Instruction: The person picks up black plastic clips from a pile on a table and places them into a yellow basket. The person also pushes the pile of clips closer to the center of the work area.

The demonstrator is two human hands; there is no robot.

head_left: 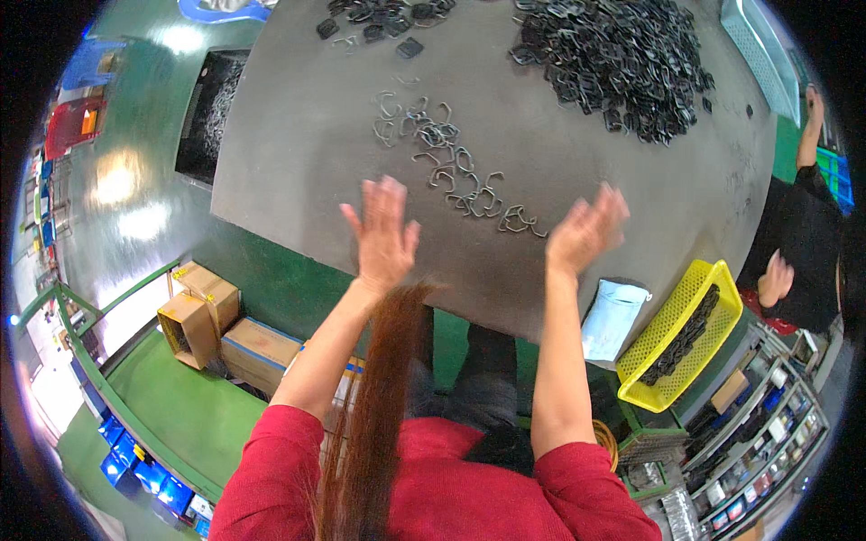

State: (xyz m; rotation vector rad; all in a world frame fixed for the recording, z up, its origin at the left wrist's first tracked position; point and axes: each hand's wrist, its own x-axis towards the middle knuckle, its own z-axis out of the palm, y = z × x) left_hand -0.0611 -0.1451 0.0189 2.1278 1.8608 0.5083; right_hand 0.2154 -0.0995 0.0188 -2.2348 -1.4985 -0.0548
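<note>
Left hand (386, 239) and right hand (582, 236): fingers blurred. Black parts pile (622, 68) and bench (334, 162) run off top edge; light-blue crate (765, 54) too. Wire loops (439, 135) overlap, partly hiding each other. Black tray (191, 149): contents too fine to tell. Ponytail (365, 424) hides some of the dark trousers (487, 356). Co-worker (798, 243) cut off at right rim.

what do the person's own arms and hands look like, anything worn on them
Plain red sleeves end around the elbows, leaving the forearms bare. The left hand and right hand are ungloved, with no watch or bracelet visible. Blur hides finer detail at the fingertips.
</note>
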